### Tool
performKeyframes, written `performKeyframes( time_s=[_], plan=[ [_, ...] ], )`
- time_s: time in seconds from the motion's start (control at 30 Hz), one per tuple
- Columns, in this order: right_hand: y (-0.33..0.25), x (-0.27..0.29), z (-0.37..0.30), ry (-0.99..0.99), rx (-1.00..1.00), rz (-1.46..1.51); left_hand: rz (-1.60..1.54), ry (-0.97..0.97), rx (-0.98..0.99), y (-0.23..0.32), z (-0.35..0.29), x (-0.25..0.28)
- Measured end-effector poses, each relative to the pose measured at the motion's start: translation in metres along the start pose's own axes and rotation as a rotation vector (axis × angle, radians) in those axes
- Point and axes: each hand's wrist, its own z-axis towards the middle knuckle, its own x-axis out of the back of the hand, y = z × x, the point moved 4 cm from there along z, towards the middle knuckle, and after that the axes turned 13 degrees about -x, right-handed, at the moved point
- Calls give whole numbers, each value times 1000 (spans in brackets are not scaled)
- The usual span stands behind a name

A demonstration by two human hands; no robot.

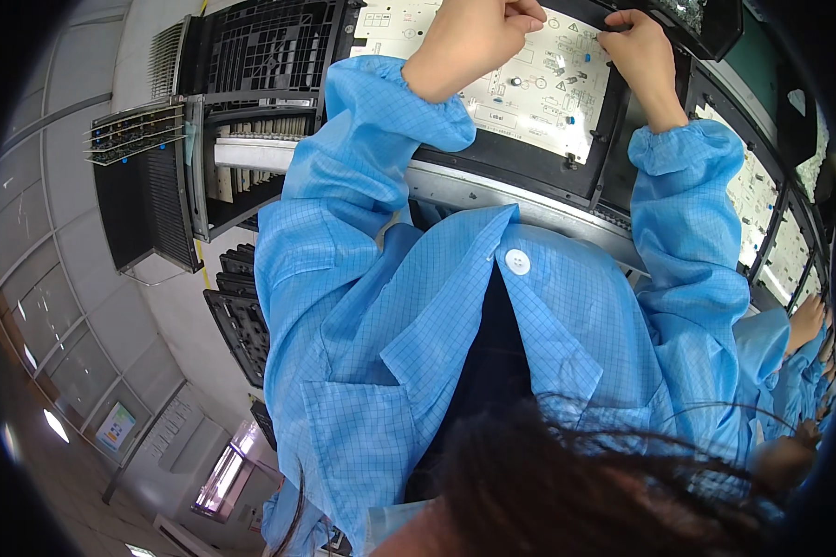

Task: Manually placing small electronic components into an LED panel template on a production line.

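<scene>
A white printed circuit board (520, 113) lies in a black carrier frame (607, 153) at the top middle. Small blue and dark parts stand on its surface. Over its upper left part is my left hand (478, 42), thumb and fingertips pinched together; anything between them is too small to make out. My right hand (647, 63) bends in at the board's upper right edge. Its thumb and forefinger close toward each other near the frame, and what they hold, if anything, cannot be made out. Blue checked sleeves cover both forearms.
A metal rail (529, 200) runs between the carrier and my body. Leftward stand a black slotted rack (163, 204) and a stack of green circuit boards (135, 133). More white boards (751, 190) continue to the right, where another person's hand (806, 320) shows. A dark bin (701, 23) sits at top right.
</scene>
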Motion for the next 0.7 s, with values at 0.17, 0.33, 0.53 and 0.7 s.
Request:
performKeyframes(
  time_s=[0.17, 0.33, 0.53, 0.7],
  plan=[
    [-40, 18, -33, 259, 175, -135, -40, -23, 37, -10, 8, 0],
    [-20, 22, -56, 21, 390, -25, -37, -35, 86, -31, 20, -17],
    [-13, 7, -90, 44, 330, -30, 148, 18, -185, -40, 39, -62],
    [5, 7, -84, 93, 307, 94, 134, -63, -212, -27, 42, -79]
  ],
)
